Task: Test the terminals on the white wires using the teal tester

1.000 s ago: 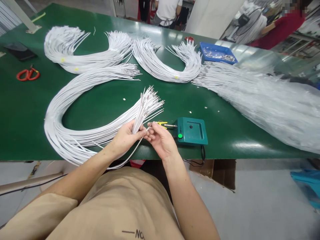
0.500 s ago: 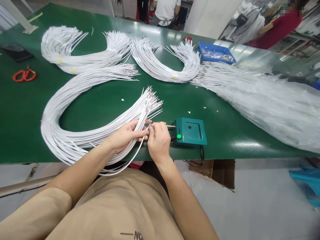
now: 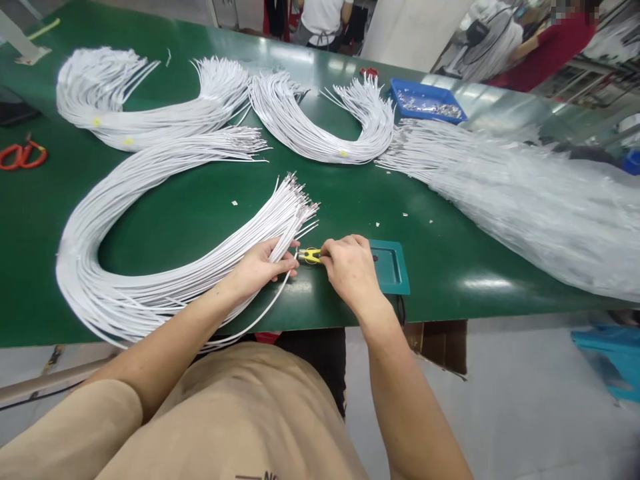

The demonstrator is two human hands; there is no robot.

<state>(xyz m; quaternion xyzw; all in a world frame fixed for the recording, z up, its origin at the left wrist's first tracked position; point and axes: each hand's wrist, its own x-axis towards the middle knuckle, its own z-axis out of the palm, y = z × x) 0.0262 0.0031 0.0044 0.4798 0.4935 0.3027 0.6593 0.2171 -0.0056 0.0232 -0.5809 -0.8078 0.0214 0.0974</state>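
My left hand (image 3: pixel 260 267) is closed round a white cable (image 3: pixel 270 313), whose end is at its fingertips. The cable curves down toward the front of the large U-shaped bundle of white cables (image 3: pixel 80 233), under my left forearm. My right hand (image 3: pixel 353 273) grips yellow-handled pliers (image 3: pixel 313 256) that point left. Their dark jaws meet the cable end at my left fingertips; whether they are closed on it I cannot tell. Behind my right hand sits a teal box-shaped device (image 3: pixel 395 267), partly covered by it.
More cable bundles (image 3: pixel 320 143) lie farther back on the green table (image 3: pixel 175 213). A plastic-wrapped cable bundle (image 3: pixel 525 200) extends right. A blue tray (image 3: pixel 427 100) holds small metal parts. Red-handled scissors (image 3: pixel 23 157) lie left. Other people (image 3: pixel 323 20) are in the background.
My right hand has moved right, off the cable end, and now holds the yellow-handled pliers with their jaws at that end. The left hand keeps its grip. The camera view has shifted slightly.
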